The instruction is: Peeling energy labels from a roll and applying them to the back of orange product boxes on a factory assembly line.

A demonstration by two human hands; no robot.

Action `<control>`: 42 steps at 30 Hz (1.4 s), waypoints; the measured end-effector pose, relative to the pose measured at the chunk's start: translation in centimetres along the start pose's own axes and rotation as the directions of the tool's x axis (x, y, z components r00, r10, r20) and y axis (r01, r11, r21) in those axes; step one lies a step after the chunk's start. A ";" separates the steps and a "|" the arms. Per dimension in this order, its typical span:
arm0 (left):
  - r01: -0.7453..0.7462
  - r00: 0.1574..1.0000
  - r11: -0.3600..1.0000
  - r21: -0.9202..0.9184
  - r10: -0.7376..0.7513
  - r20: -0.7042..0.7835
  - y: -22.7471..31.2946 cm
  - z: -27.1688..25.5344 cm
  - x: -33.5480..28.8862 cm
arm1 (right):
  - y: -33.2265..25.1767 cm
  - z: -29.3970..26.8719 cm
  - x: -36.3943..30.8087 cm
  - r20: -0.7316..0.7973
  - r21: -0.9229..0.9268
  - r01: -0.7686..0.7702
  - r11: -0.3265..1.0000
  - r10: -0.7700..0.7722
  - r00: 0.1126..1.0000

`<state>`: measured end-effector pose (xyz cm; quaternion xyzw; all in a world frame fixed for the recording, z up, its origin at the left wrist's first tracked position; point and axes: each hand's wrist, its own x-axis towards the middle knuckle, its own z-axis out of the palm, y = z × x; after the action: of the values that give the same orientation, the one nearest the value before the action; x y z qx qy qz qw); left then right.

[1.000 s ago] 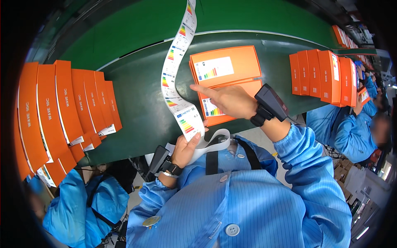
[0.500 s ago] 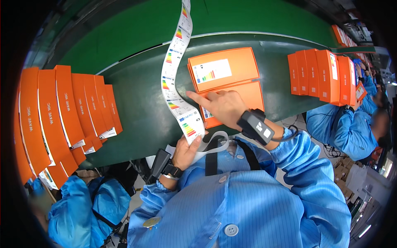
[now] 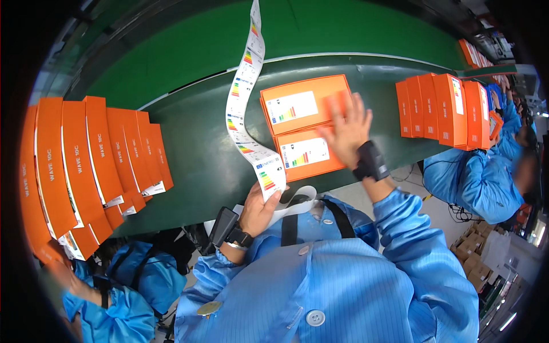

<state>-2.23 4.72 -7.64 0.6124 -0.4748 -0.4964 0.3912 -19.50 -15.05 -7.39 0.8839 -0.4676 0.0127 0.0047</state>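
Note:
My left hand (image 3: 258, 210) pinches the near end of a long white strip of energy labels (image 3: 237, 106), which curves away over the table to the far side. Two flat orange boxes (image 3: 329, 90) lie one behind the other just right of the strip, each with a white label on top. Over their right ends spreads my right hand (image 3: 349, 134), fingers apart and slightly blurred, holding nothing. It seems to touch the boxes. The white label (image 3: 305, 153) on the nearer box shows fully. A loop of pale backing strip (image 3: 306, 194) hangs by my left hand.
Upright orange boxes (image 3: 77, 166) stand in a row at the left, more orange boxes (image 3: 449, 108) at the right. A green surface (image 3: 354, 28) runs beyond the table (image 3: 194, 137). Co-workers in blue sit at both sides; a hand (image 3: 66, 280) is near the left boxes.
My right hand has moved right, off the nearer box's label to the boxes' right ends, and its fingers have spread. My left hand keeps the strip. A co-worker's hand has appeared at lower left.

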 end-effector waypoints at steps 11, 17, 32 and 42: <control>0.017 0.930 0.699 -0.715 -0.273 -0.246 2.3 1.6 7.5 | 4.8 4.2 0.2 0.440 0.874 -0.473 0.112 0.231 0.868; 0.052 0.820 0.759 -0.649 -0.403 -0.406 0.2 3.2 8.4 | 3.8 1.8 0.3 0.428 0.901 -0.423 -0.094 0.042 0.903; -0.391 0.920 0.748 -0.536 0.295 -0.258 17.6 -1.5 8.4 | 15.7 -18.4 -6.5 0.068 0.965 0.121 -0.232 0.670 0.739; -0.273 0.933 0.770 -0.577 0.067 -0.353 12.5 -6.1 6.2 | 31.7 -17.1 -7.4 0.072 0.982 0.155 -0.107 0.974 0.214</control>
<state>1.65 -4.26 3.96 0.4752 -0.2725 -0.4829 0.6832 -50.15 -26.39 9.41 0.2258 -0.5907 0.7020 -0.3277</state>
